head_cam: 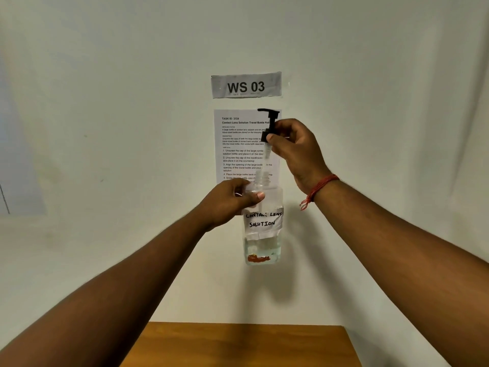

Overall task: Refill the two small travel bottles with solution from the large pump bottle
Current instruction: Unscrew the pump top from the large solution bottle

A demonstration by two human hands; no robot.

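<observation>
Nearest, a bare brown wooden tabletop [246, 345] waits below. Above it the left hand [232, 201] wraps the shoulder of the clear plastic bottle labelled contact lens solution [262, 234], steadying it in mid-air while the right hand [296, 149] pinches the black pump head [271, 120], lifted clear of the neck, probably for pouring. Behind hang paper instructions [238, 149]. The travel bottles are out of view.

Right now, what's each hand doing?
Left hand: grips the large bottle at its shoulder.
Right hand: pinches the black pump head, lifted off the neck.
</observation>
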